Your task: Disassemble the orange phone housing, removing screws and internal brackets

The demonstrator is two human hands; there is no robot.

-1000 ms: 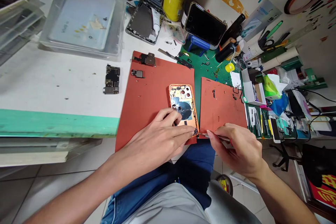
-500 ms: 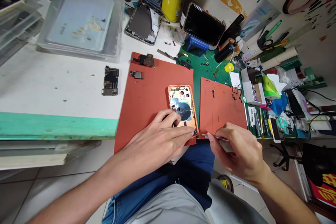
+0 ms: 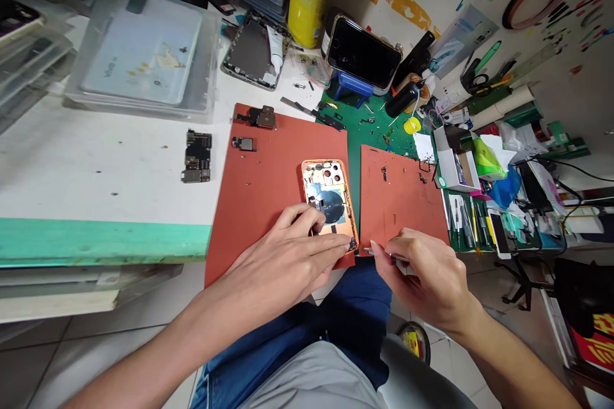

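Note:
An opened orange phone housing (image 3: pixel 330 195), its inside facing up, lies on the red mat. My left hand (image 3: pixel 302 252) grips it: curled fingers are at its left edge, and two stretched fingers press near the lower right corner. Between the thumb and fingers of my right hand (image 3: pixel 422 275) is a slim metal screwdriver (image 3: pixel 368 251), pointing left at the housing's lower right corner. Most of its shaft is hidden in the hand, and I cannot tell whether the tip touches. A dark camera module (image 3: pixel 265 117) and a small metal part (image 3: pixel 244 144) rest on the mat's upper left.
A logic board (image 3: pixel 196 156) lies on the white table to the left. Behind stand a clear plastic box (image 3: pixel 201 92), a yellow can (image 3: pixel 309 0) and a phone on a blue stand (image 3: pixel 352 86). A second red mat (image 3: pixel 407 195) with tiny parts and several tools (image 3: pixel 460 220) lie right.
The whole view has shifted slightly, with the bench appearing a little further left and lower. Both hands keep nearly the same hold; the screwdriver's tip looks slightly further from the housing's corner.

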